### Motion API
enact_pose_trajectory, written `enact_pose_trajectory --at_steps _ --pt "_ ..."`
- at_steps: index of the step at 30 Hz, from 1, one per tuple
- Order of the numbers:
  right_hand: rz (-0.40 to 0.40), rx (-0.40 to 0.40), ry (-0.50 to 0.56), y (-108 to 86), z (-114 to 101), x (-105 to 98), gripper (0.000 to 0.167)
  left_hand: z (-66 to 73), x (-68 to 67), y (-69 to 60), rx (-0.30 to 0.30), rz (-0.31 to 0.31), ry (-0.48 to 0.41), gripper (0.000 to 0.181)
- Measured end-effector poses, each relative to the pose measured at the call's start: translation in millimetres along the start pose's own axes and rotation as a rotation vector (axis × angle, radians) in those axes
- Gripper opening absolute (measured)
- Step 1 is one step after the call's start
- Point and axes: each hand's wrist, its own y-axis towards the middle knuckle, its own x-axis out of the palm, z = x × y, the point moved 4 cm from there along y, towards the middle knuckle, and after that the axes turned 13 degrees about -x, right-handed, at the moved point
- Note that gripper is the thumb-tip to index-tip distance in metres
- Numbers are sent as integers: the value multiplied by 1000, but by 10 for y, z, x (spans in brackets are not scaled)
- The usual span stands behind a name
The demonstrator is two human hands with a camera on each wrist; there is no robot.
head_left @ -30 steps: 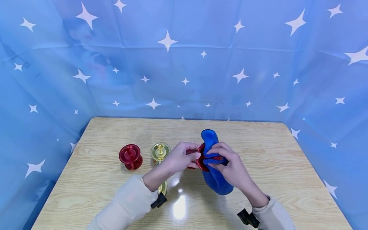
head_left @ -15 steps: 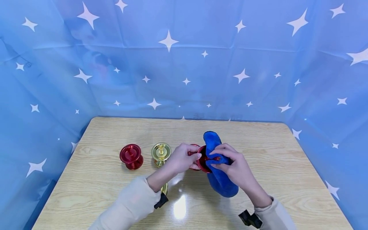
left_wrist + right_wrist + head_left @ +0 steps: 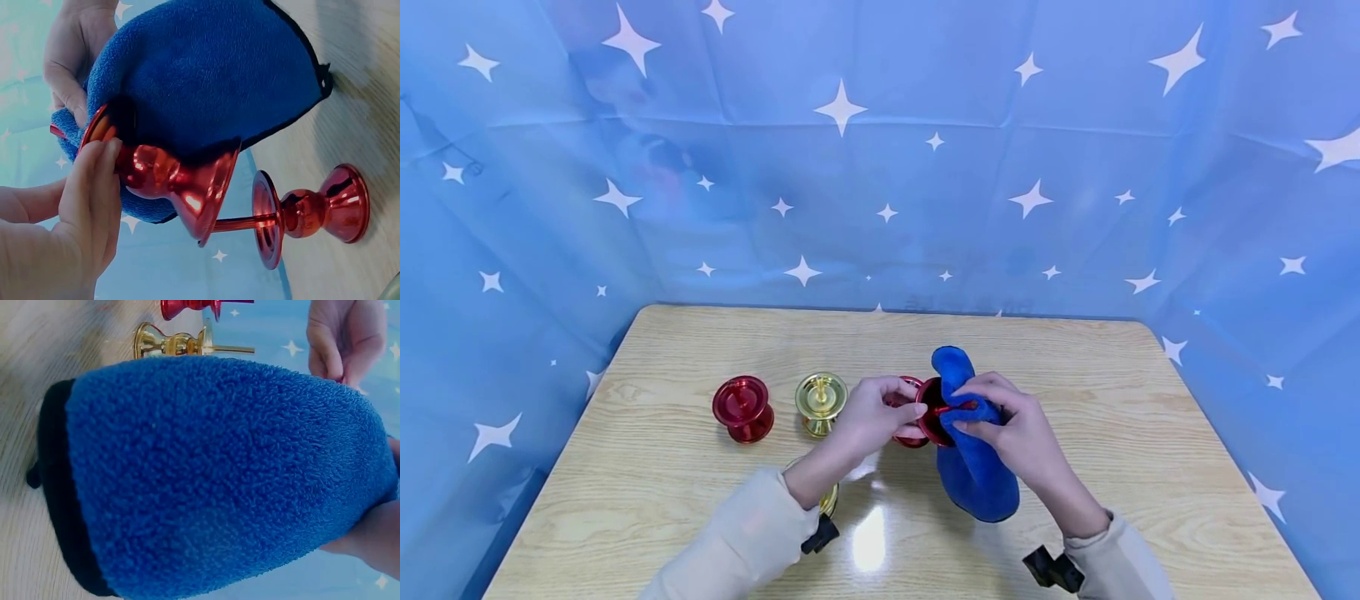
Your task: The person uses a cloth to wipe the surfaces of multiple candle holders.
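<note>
My left hand [image 3: 872, 417] holds a red metal candle holder [image 3: 150, 169] by its upper dish, tilted with the dish toward the right hand. A thin central spike rises from the dish. My right hand [image 3: 1015, 429] pinches a blue cloth [image 3: 977, 479] with black edging, folded around that spike. One end of the cloth hangs down in front, and the other sticks up behind the fingers. In the right wrist view the cloth covers most of the work. Another red candle holder [image 3: 306, 212] stands on the table just beyond the left hand, partly hidden in the head view.
A red candle holder [image 3: 741, 407] stands at the left of the wooden table [image 3: 647, 500]. Beside it is a gold candle holder [image 3: 820, 398]. A second gold one [image 3: 830, 500] is mostly hidden under the left forearm. A blue star-patterned curtain [image 3: 880, 167] surrounds the table.
Both hands have shifted slightly right with the candle holder and cloth. The cloth's upper end has dropped a little, and more of the dish and of the red holder behind now shows.
</note>
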Motion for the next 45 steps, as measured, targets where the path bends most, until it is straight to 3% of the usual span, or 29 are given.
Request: enact_pose_trajectory --at_steps 7,11,15,22,27,33,38,45 --pt "-9 1 -5 -8 -50 -36 24 9 -1 -21 -5 66 85 6" --pt "-26 -22 -3 -16 -106 -87 24 -7 -4 -25 -15 72 92 6" --pt "-30 -37 -3 -22 -145 -186 23 -16 -1 -14 -1 20 27 6" --pt "34 -74 -9 3 -184 -341 25 17 -33 -30 14 -98 -56 12" --pt "-66 -105 -59 -4 -149 -224 31 63 -37 -58 26 -144 -16 14" --pt "-201 -221 -149 -21 -133 -58 37 80 -36 -70 44 -112 113 13" --pt "-213 -303 -200 -32 -137 23 39 71 -25 -64 62 -93 175 15" --pt "-175 -310 -165 -59 -101 99 41 71 -21 -58 46 -57 175 15"
